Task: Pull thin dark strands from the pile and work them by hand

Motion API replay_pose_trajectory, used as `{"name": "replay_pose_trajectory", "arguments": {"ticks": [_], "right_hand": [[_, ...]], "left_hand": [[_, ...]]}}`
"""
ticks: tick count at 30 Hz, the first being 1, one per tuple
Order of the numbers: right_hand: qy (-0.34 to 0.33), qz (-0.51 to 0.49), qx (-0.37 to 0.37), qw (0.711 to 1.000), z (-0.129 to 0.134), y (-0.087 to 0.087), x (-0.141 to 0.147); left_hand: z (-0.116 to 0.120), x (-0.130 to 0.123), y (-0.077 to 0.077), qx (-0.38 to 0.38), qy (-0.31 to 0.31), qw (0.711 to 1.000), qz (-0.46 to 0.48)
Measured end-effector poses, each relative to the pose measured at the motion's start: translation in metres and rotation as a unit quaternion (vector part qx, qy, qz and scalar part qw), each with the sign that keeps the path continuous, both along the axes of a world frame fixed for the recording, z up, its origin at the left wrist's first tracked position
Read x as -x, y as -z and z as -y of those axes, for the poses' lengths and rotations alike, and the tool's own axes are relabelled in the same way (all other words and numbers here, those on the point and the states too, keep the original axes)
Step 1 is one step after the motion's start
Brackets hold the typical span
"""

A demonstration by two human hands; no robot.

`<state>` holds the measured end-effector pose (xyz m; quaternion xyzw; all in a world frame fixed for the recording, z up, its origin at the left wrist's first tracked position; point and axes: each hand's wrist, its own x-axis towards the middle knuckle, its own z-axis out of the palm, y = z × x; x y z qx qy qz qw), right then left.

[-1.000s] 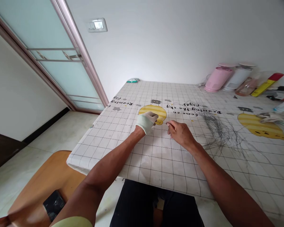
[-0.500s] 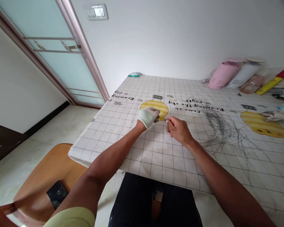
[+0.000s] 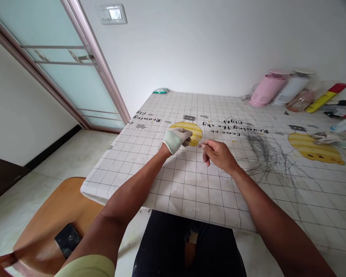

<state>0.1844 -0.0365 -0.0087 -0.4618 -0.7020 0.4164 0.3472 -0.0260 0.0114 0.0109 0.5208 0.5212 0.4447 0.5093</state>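
My left hand (image 3: 177, 139), in a pale glove, is closed in a pinch above the printed yellow bear balloon on the tablecloth (image 3: 184, 192). Whatever lies between its fingertips is too small or hidden to make out. Just to its right, my bare right hand (image 3: 217, 154) has thumb and forefinger pressed together, pointing toward the glove. A thin strand may run from those fingertips, but I cannot tell. Beyond my right wrist, a loose tangle of thin dark strands (image 3: 262, 152) spreads over the cloth.
Along the wall at right stand a pink cylinder (image 3: 267, 90), a white cylinder (image 3: 290, 90), a clear bottle (image 3: 301, 100) and a yellow-red box (image 3: 326, 98). A crumpled glove (image 3: 328, 137) lies nearer. At left is a wooden chair (image 3: 50, 207) with a dark phone-like object (image 3: 68, 240).
The view has shifted slightly. My hands are a little farther apart, and the right hand's lower fingers have loosened while its thumb and forefinger stay together.
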Motion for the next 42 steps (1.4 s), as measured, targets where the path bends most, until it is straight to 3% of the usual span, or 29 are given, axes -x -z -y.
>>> {"name": "replay_pose_trajectory", "arguments": {"ticks": [4, 13, 23, 30, 37, 42], "right_hand": [[0.008, 0.045, -0.014, 0.999, 0.001, 0.000, 0.001], [-0.074, 0.023, 0.033, 0.996, 0.000, -0.002, -0.002], [-0.070, -0.046, 0.068, 0.994, -0.005, 0.003, -0.002], [-0.069, -0.071, 0.075, 0.992, -0.003, 0.002, 0.001], [-0.093, -0.065, 0.073, 0.991, 0.001, 0.008, 0.011], [-0.088, -0.059, 0.081, 0.991, 0.004, 0.007, 0.017]], "left_hand": [[0.003, 0.001, -0.005, 0.009, -0.002, 1.000, -0.008], [-0.002, 0.015, -0.008, 0.002, 0.022, 1.000, -0.017], [-0.014, 0.024, 0.014, -0.010, 0.030, 0.998, 0.052], [-0.012, 0.012, 0.019, 0.043, 0.106, 0.982, 0.152], [-0.003, 0.001, 0.010, 0.027, 0.059, 0.993, 0.103], [-0.009, 0.003, 0.017, 0.023, 0.075, 0.990, 0.121]]}}
